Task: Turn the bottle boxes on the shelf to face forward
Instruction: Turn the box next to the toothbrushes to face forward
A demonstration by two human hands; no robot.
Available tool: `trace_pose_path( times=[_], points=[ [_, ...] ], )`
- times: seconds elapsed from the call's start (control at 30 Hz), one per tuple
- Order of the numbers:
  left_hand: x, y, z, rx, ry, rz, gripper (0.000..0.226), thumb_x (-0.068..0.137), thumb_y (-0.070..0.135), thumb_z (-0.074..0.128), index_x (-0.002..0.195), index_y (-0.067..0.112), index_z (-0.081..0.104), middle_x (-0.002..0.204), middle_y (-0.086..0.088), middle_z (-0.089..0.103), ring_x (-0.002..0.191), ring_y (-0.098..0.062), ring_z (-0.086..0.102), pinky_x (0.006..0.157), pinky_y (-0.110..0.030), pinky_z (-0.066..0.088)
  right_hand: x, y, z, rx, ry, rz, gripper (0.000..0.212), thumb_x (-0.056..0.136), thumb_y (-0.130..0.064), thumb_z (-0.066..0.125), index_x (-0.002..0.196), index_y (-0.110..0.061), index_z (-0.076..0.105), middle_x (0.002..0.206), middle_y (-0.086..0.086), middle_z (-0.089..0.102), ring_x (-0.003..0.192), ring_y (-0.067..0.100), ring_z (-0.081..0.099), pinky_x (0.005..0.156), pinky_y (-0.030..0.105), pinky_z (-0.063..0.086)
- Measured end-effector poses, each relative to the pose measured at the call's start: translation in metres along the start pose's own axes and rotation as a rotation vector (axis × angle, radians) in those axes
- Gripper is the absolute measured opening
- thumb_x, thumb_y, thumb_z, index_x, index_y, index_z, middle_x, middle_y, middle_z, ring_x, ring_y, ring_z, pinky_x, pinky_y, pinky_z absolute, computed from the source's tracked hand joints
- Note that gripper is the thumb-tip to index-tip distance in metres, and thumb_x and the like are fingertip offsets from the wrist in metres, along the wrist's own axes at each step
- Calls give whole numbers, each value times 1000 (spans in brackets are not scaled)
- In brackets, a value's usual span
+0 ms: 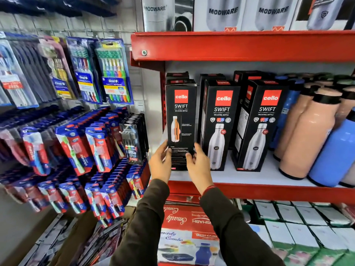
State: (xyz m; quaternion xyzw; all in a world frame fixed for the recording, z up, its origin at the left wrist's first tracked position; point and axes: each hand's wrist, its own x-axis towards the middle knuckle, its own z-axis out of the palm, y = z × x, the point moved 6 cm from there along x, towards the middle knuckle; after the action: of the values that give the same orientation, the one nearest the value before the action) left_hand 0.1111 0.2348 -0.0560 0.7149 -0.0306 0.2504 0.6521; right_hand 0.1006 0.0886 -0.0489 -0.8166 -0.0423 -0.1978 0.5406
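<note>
Three black Cello Swift bottle boxes stand upright in a row on the red-edged shelf (249,191). The leftmost box (181,120) shows a panel with a small cutaway bottle and text. The middle box (221,123) and the right box (263,125) show the large steel bottle picture. My left hand (160,162) grips the leftmost box's lower left edge and my right hand (198,164) holds its lower right edge. More black boxes stand behind the front row, mostly hidden.
Peach bottles (305,135) and blue bottles (336,150) crowd the shelf's right side. Modware boxes (222,14) sit on the shelf above. Toothbrush packs (113,73) hang on a grid wall at left. Red and white boxes (184,221) fill the shelf below.
</note>
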Motion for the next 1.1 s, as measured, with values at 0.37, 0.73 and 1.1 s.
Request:
trace_pose_path(
  times=[0.37,0.73,1.1],
  points=[
    [-17,23,-17,-287,148,-39,42,103,35,39,110,12,74,113,-3,74,103,-16,71,87,-38,61,1,-28,-11,47,54,-73,76,56,-36,92,120,-31,52,109,-12,69,102,4,65,87,18,52],
    [8,8,-21,79,-65,37,42,104,21,38,146,15,40,152,-2,39,138,-4,33,116,-22,23,2,-22,-6,62,15,-63,80,55,-39,87,124,-34,49,117,-9,66,110,7,64,95,34,55],
    [7,-14,-22,-41,-96,-49,36,90,45,51,126,40,53,132,-2,63,123,-19,60,106,-51,48,7,-28,12,-94,-162,-167,75,93,-6,49,156,-19,10,161,3,28,147,16,30,122,32,23]
  ],
)
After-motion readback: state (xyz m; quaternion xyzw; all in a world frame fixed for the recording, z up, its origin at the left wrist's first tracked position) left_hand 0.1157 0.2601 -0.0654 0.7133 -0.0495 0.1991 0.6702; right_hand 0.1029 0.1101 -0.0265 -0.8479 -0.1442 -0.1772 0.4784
